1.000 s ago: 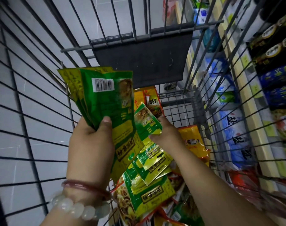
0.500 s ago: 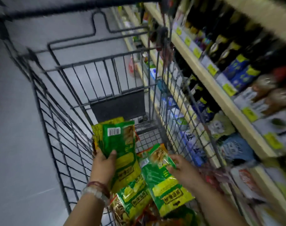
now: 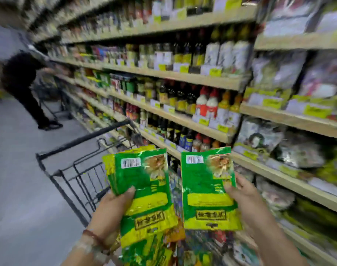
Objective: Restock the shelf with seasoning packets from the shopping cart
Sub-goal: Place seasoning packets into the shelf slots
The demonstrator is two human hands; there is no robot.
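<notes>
Gripping a fanned stack of green-and-yellow foil seasoning packets (image 3: 142, 191), the left hand (image 3: 110, 212) is holding it above the black wire shopping cart (image 3: 71, 169), while the right hand (image 3: 246, 196) is pinching one matching green-and-yellow packet (image 3: 208, 189) before the wooden shelf (image 3: 279, 179).

Green-yellow seasoning packets (image 3: 208, 189), upright, barcodes up
</notes>
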